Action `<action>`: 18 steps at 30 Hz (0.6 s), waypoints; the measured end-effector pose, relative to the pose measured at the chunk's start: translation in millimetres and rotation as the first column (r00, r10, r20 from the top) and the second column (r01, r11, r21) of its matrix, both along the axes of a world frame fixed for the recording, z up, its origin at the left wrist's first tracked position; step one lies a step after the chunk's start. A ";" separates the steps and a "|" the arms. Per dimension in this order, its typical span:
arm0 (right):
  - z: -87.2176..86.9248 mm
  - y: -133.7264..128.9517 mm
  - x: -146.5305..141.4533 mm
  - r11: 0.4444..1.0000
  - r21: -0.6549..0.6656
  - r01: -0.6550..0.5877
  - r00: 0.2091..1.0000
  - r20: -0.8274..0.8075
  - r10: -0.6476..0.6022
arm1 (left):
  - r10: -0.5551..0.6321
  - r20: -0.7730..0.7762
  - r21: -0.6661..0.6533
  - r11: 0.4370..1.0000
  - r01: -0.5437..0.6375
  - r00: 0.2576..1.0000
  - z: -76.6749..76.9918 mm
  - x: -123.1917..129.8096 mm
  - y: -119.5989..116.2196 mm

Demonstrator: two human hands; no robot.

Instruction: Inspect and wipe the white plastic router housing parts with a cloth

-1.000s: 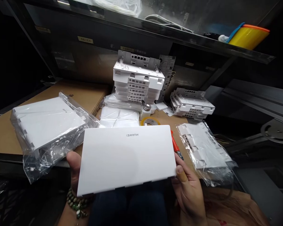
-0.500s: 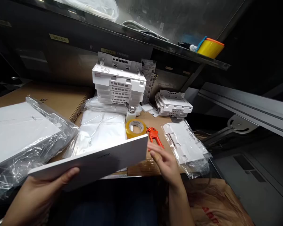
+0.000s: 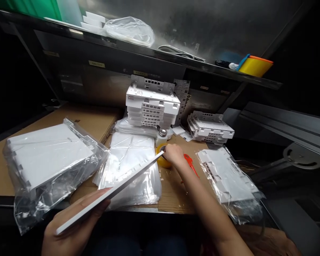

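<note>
My left hand grips a thin white plastic panel by its lower left end, and the panel is tilted nearly edge-on. At the panel's upper right end is my right hand, its fingers closed beside a yellow tape roll; what they hold, if anything, is hidden. A stack of clear plastic bags lies behind the panel. Partly hidden by my right forearm is a red tool. A small bottle with a metal top stands behind the tape roll.
White slotted housings are stacked at the back, with a smaller stack to the right. Bagged white parts lie left and right. Flat cardboard sits back left. An overhead shelf holds a yellow container.
The panel has turned from showing its broad face to nearly edge-on. My right hand has moved up and inward to the tape roll. The camera view has shifted left.
</note>
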State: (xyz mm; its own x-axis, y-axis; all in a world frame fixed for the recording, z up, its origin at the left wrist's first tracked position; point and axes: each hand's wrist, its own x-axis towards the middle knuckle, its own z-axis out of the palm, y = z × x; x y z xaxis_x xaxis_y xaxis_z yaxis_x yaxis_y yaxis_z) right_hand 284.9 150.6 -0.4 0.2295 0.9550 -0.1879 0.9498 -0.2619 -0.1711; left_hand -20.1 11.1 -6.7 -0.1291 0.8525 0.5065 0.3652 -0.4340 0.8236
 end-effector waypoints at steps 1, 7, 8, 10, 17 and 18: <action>-1.2 0.6 -2.6 1.000 -0.020 0.003 1.000 0.014 -0.002 | -0.034 -0.018 0.014 0.999 0.035 0.999 1.7 1.9 -1.2; -2.2 -2.7 4.8 0.997 0.061 -0.041 0.999 -0.009 0.041 | -0.158 -0.117 0.060 0.984 0.166 0.981 3.2 -6.2 8.0; -0.6 -2.6 8.4 0.994 0.102 -0.045 0.998 -0.027 0.048 | -0.164 -0.117 0.061 0.983 0.172 0.980 3.0 -7.5 9.3; 4.3 -1.3 15.8 0.981 0.191 -0.033 0.997 -0.067 0.046 | -0.171 -0.120 0.063 0.982 0.180 0.978 2.5 -9.2 10.4; 33.6 14.0 24.3 0.913 0.408 -0.017 0.993 -0.098 0.062 | -0.173 -0.102 0.049 0.983 0.179 0.980 -2.9 -11.2 12.5; 37.3 17.2 22.6 0.906 0.422 -0.037 0.994 -0.081 0.079 | -0.167 -0.103 0.055 0.983 0.174 0.980 -4.3 -11.1 12.8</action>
State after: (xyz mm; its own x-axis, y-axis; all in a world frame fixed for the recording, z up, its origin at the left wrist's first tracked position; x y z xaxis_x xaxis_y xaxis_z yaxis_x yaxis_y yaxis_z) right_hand 307.4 167.8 36.9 0.1725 0.9612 0.2151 0.9352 -0.0913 -0.3421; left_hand -31.2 24.0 -11.0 0.0680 0.8235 0.5632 0.3587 -0.5469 0.7564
